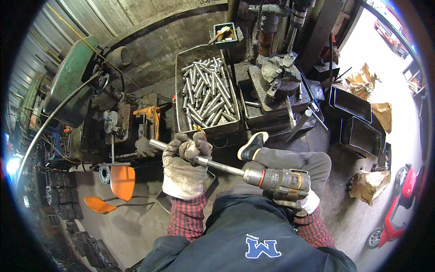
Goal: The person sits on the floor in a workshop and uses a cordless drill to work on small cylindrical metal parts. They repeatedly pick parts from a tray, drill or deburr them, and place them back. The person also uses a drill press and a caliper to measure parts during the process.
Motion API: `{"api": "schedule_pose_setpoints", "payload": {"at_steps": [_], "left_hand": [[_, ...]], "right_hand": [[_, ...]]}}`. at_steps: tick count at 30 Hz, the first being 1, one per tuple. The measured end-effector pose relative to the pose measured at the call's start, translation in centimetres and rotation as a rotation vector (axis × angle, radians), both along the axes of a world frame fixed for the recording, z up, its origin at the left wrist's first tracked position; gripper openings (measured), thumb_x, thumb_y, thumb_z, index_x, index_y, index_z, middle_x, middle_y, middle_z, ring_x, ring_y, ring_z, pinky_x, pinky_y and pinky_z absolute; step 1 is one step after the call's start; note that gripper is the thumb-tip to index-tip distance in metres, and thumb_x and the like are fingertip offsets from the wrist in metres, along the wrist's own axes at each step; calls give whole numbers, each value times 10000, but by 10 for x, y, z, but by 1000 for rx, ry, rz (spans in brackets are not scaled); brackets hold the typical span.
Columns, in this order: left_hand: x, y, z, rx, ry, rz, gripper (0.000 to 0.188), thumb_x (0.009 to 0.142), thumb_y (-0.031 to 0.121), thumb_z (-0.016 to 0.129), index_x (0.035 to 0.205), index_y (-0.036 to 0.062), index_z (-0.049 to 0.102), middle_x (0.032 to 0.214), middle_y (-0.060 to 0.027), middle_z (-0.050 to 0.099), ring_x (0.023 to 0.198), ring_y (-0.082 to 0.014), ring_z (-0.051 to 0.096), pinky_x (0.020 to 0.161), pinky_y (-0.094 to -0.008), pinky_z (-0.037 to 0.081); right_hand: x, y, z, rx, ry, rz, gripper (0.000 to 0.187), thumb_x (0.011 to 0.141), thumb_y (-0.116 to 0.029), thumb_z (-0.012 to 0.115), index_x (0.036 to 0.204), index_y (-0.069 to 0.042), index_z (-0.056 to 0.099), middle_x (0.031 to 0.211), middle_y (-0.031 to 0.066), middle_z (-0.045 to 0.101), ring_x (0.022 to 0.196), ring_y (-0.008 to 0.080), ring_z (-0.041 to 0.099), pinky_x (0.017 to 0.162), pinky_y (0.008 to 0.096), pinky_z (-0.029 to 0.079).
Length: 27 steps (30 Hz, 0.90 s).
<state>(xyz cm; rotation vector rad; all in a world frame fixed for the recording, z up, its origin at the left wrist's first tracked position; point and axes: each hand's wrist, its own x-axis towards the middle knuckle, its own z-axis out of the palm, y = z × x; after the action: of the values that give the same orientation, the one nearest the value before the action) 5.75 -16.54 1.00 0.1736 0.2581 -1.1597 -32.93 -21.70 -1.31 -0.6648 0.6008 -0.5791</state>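
Note:
My left hand (pixel 183 167), in a dirty work glove, is closed around a short metal tube (pixel 157 144) in front of my body. A slim shaft (pixel 226 168) runs from the chuck of a power drill (pixel 283 181) to the right end of that tube. How far it reaches inside, I cannot make out. My right hand (pixel 304 204), also gloved, grips the drill from below; its fingers are mostly hidden by the drill body. Beyond my left hand, a metal bin (pixel 180 68) holds a heap of similar steel tubes (pixel 208 93).
A machine vise (pixel 278 72) sits under a drill press at the back right. A small box (pixel 231 34) with a brush stands behind the bin. To the left are an orange chair (pixel 122 181) and a green machine (pixel 72 79). Black bins (pixel 351 104) and a red scooter (pixel 398 213) stand right.

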Motion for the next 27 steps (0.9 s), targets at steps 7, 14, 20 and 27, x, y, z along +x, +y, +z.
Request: {"api": "schedule_pose_setpoints", "payload": {"at_steps": [7, 14, 20, 27], "left_hand": [[-4, -2, 16, 110, -23, 38, 167, 1033, 157, 634, 1012, 42, 753, 704, -54, 615, 659, -239, 613, 839, -462, 620], [4, 0, 4, 13, 31, 12, 190, 1035, 173, 633, 1028, 47, 775, 665, -32, 581, 560, -174, 546, 837, -453, 619], [-3, -3, 15, 186, -29, 59, 182, 1042, 175, 628, 1038, 63, 771, 667, 3, 551, 578, -181, 542, 848, -466, 604], [-4, -4, 19, 202, 60, 112, 164, 1064, 190, 641, 1071, 73, 756, 692, -30, 542, 620, -200, 557, 867, -478, 615]], "right_hand": [[1, -1, 3, -26, 25, 7, 546, 1013, -37, 789, 1516, -53, 579, 1457, 136, 703, 1292, 280, 719, 1087, 491, 629], [-1, -3, 7, -23, 44, -5, 528, 1010, -42, 788, 1500, -49, 591, 1442, 137, 710, 1277, 279, 723, 1078, 485, 630], [2, -3, 8, -31, 61, -11, 513, 1007, -46, 787, 1485, -45, 601, 1429, 137, 716, 1263, 279, 727, 1070, 481, 632], [1, -5, 5, -41, 70, -21, 496, 1004, -51, 786, 1469, -41, 613, 1414, 138, 722, 1248, 278, 731, 1061, 476, 634]]}}
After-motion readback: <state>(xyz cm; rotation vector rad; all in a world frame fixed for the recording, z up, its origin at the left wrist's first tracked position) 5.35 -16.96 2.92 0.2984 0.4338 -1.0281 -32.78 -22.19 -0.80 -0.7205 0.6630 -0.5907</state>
